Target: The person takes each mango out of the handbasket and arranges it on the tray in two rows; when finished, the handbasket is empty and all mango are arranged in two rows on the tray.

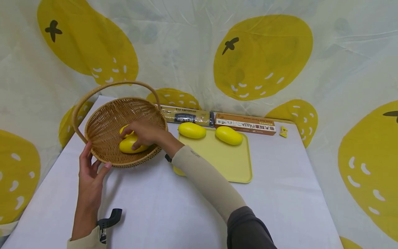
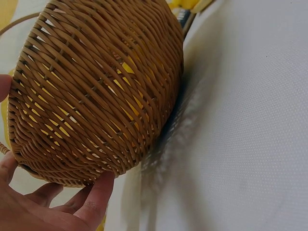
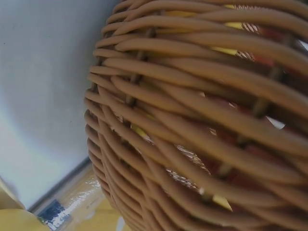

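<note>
A brown wicker basket (image 1: 104, 122) with a tall handle is tilted toward the head camera at the left of the table. My left hand (image 1: 91, 176) grips its near left rim; in the left wrist view, the fingers (image 2: 96, 202) press against the woven side. Inside the basket, my right hand (image 1: 143, 132) has curled fingers round a yellow mango (image 1: 128, 145). Behind it lies a second mango (image 1: 124, 128), partly covered by those fingers. Woven basket wall (image 3: 168, 96) fills most of the right wrist view, hiding the right hand there.
Two more mangoes, one left (image 1: 191, 130) and one right (image 1: 229, 135), rest at the back of a pale yellow tray (image 1: 214, 162). Behind it lie a spaghetti pack (image 1: 186, 116) and a pasta box (image 1: 245, 123). A small yellow packet (image 1: 283, 131) sits at the back right.
</note>
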### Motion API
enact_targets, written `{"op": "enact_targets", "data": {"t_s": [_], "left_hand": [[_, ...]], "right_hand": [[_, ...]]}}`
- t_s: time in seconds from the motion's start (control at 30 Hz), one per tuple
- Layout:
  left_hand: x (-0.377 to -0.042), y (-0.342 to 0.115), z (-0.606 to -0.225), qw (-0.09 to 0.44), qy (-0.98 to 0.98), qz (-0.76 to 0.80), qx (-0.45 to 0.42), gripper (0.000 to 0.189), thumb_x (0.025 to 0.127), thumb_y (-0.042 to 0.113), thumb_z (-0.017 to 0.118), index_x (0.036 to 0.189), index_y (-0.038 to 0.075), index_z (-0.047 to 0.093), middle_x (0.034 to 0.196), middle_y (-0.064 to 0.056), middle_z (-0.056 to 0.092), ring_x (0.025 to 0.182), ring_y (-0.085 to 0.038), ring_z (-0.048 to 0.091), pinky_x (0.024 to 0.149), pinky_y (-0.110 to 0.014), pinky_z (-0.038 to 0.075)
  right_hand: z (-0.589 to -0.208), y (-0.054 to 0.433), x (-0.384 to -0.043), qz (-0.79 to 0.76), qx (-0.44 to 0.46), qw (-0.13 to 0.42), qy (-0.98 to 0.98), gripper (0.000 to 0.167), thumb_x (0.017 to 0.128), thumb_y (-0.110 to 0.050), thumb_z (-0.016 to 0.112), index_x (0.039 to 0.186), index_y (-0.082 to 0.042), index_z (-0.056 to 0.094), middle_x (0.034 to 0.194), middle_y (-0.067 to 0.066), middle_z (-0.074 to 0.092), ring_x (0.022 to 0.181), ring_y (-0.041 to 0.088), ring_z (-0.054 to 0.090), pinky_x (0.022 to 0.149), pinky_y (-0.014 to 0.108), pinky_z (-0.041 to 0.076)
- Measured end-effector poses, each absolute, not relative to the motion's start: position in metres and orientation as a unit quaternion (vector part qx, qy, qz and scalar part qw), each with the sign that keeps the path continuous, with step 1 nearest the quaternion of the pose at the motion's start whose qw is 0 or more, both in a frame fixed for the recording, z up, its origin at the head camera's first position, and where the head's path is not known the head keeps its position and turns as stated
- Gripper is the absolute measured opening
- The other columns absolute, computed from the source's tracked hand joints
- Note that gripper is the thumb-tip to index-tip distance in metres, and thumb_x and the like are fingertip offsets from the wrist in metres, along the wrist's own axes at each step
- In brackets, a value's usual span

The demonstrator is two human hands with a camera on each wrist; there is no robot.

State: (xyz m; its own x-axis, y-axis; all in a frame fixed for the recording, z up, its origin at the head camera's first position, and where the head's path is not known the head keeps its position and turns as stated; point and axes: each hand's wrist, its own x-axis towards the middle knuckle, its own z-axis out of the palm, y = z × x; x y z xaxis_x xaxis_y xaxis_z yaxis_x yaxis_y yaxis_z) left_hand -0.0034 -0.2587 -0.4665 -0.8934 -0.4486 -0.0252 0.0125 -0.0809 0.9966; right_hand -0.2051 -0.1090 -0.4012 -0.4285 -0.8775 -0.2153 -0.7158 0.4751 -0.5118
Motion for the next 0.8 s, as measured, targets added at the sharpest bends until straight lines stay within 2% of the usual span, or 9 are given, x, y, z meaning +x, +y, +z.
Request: {"op": "enact_targets", "data": {"t_s": [0.33,0.8], "left_hand": [[-0.0023,-0.2586,-0.4643,0.159,-0.664,-0.711,0.165,0.088,0.101,0.002,0.069,0.168,0.037,0.023,0.179,0.007,0.013,0.159,-0.029,0.029,0.100,-0.006,0.050],[-0.0016,-0.2576,-0.4659,0.158,-0.666,-0.709,0.168,0.090,0.100,0.002,0.070,0.168,0.039,0.023,0.178,0.008,0.014,0.159,-0.028,0.029,0.103,-0.008,0.049]], "right_hand": [[-0.4054,-0.1170,-0.2027,-0.137,-0.470,0.265,0.831,0.057,0.091,-0.019,0.086,0.145,-0.027,0.066,0.156,-0.010,0.057,0.150,0.011,0.045,0.126,0.024,0.032],[-0.4073,-0.1155,-0.2002,-0.121,-0.444,0.289,0.839,0.071,0.088,-0.021,0.089,0.151,-0.030,0.058,0.160,-0.009,0.052,0.145,0.010,0.046,0.122,0.024,0.037]]}}
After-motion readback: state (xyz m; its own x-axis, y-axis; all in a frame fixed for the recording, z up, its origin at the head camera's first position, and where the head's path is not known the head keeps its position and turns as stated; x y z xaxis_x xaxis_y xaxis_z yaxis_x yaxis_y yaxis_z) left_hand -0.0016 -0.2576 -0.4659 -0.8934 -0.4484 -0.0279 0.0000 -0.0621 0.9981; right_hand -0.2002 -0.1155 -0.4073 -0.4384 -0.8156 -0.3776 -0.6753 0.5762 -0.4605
